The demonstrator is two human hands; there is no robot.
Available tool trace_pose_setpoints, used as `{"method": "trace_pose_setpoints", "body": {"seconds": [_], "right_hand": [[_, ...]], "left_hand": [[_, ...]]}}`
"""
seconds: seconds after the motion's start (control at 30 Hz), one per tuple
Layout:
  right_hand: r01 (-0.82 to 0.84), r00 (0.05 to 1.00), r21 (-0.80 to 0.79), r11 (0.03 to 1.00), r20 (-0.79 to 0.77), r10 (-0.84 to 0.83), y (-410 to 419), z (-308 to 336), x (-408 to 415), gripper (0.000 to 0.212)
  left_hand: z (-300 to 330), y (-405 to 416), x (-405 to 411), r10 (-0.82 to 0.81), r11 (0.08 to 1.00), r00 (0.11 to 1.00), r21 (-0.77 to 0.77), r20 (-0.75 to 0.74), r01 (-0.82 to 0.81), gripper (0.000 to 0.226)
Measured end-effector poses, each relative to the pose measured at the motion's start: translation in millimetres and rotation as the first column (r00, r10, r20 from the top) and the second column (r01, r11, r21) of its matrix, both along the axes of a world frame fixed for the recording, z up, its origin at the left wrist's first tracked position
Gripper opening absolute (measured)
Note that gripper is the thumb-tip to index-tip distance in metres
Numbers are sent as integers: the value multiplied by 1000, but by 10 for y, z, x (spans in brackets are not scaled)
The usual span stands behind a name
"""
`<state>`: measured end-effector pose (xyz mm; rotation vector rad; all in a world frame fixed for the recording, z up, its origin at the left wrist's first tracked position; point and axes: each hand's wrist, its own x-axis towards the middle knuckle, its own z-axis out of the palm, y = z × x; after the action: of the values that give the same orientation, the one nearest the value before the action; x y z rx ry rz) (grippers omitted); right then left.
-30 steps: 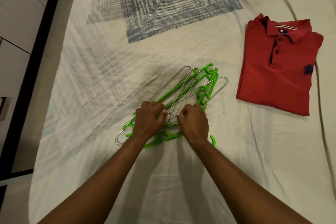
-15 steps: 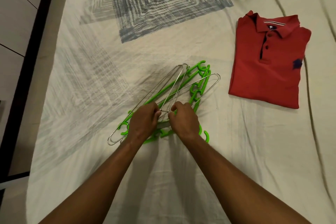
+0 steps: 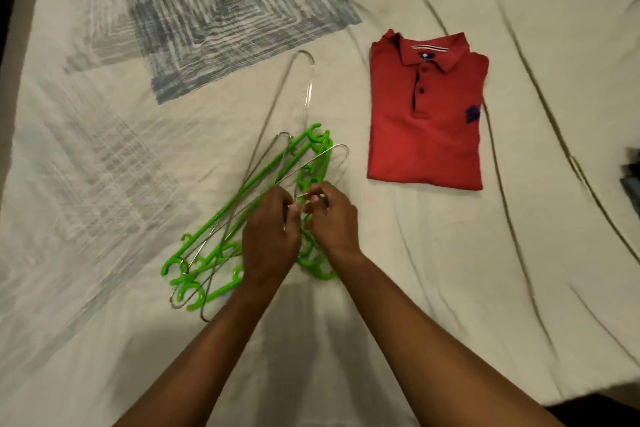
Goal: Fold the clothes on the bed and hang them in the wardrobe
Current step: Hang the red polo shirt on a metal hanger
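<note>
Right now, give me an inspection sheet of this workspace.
Surface: bed sheet, cream with a grey-blue square print, creased.
Job's things: red polo, folded, collar up, lying flat right of the hangers and apart from them. Green hangers and wire hangers tangled in one pile; one wire hanger sticks out toward the far side.
Clutter: dark thing at the right edge, cut off, cannot tell what.
Grippers: left hand and right hand over the pile, fingertips pinching wire.
Cables: nothing seen.
Surroundings: a dark strip along the left edge; wardrobe not in view.
</note>
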<state>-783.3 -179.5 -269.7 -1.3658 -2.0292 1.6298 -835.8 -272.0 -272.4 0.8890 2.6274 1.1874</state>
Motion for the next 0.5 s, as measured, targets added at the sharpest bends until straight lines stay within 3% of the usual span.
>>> {"method": "trace_pose_setpoints", "body": {"seconds": [0.1,0.17,0.3,0.5], "right_hand": [[164,986,-77,983,4,-165,416,-72,387,38],[293,956,-41,955,21,-293,742,-109,710,41],[487,863,86,869,102,-494,1349,-182,1337,40],[651,729,94,754,202,-654,2001,-299,2168,39]], "left_hand": [[-28,424,351,-152,988,987,1,55,153,15],[-40,704,626,-277,959,958,-33,77,280,27],[-39,1110,1171,-473,864,869,-118,148,490,42],[-256,1486,1841,-618,698,743,-256,257,669,68]]}}
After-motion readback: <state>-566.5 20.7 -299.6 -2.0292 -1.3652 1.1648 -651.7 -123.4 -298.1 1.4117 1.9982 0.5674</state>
